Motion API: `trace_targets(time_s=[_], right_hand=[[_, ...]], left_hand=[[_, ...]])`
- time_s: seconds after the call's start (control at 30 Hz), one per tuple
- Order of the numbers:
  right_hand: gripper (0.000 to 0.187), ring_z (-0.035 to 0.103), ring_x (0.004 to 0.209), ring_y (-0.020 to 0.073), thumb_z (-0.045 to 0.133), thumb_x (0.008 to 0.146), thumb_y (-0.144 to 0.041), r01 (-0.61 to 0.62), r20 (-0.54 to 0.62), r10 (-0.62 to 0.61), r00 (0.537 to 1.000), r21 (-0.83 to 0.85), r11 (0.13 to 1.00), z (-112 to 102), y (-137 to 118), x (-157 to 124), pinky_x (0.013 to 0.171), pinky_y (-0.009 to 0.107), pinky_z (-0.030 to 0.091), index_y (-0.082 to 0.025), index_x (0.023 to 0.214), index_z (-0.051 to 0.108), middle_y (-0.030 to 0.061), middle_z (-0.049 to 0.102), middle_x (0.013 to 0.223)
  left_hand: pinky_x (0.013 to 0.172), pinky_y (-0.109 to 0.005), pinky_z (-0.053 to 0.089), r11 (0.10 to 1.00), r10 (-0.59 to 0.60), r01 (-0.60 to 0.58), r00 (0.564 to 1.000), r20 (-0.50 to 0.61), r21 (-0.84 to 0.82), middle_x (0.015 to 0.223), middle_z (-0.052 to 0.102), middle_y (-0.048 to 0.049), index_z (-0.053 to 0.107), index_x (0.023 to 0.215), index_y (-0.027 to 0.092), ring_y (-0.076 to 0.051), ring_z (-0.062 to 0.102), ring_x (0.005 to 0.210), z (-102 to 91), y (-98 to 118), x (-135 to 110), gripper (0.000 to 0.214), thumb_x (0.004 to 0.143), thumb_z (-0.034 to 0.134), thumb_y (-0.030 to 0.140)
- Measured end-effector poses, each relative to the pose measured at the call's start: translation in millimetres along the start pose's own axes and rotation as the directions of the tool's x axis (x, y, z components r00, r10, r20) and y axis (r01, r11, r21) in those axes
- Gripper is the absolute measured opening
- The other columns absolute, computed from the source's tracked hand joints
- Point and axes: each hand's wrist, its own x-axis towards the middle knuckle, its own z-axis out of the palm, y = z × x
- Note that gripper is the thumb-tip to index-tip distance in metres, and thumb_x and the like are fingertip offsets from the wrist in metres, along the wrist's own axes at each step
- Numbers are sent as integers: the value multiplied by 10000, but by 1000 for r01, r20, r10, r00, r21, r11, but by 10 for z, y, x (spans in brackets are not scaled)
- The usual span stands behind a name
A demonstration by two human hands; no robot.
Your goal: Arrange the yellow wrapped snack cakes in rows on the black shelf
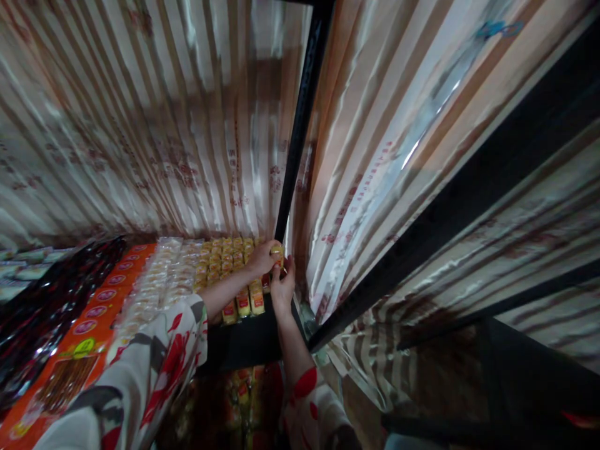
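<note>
Shelf (244,342), two hands (259,259) (283,290), one held packet (277,252)

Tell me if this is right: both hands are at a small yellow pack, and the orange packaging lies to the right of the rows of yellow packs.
Not quite: in the head view, the orange packaging lies to the left of the rows of yellow packs. The left hand and right hand are indeed at a small yellow pack.
</note>
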Motion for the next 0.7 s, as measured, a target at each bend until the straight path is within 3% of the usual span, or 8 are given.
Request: trace_targets(time_s=[0.17, 0.4, 0.57, 0.7], right_hand=[[517, 533, 1104, 251, 401, 832, -421, -79, 149, 104, 983, -165, 983, -10, 201, 8, 952, 389, 385, -93, 1221, 491, 161, 585, 1162], [575, 457, 1197, 236, 358, 861, -471, 0, 225, 40, 973, -176, 984, -48, 363, -207, 1016, 380, 333, -88, 1279, 446, 158, 504, 1280], [560, 471, 1178, 239, 393, 854, -479, 50, 207, -11, 978, -184, 982, -23, 389, -254, 997, 388, 353, -104, 1262, 470, 153, 522, 1262], [602, 432, 1210, 254, 420, 837, -504, 18, 204, 16, 979, -167, 986, -7, 424, -231, 1020, 414, 317, -110, 1293, 432, 154, 481, 1301]], left_hand=[[863, -284, 436, 994, -53, 58, 997, -62, 88, 1007, 640, -46, 568, 1051, 179, -160, 583, 921, -32, -135, 313, 307, 746, 540, 153], [860, -273, 432, 982, -110, 120, 991, -74, 143, 1005, 646, -38, 568, 1074, 202, -166, 589, 930, 29, -301, 577, 307, 768, 551, 202], [862, -293, 432, 979, -93, 102, 994, -57, 178, 998, 649, -49, 567, 1118, 211, -179, 586, 935, 134, -373, 636, 348, 771, 539, 202], [911, -359, 400, 972, -41, 51, 998, -47, 231, 1011, 643, -106, 617, 1064, 179, -247, 546, 1024, 189, -460, 660, 332, 739, 553, 152]])
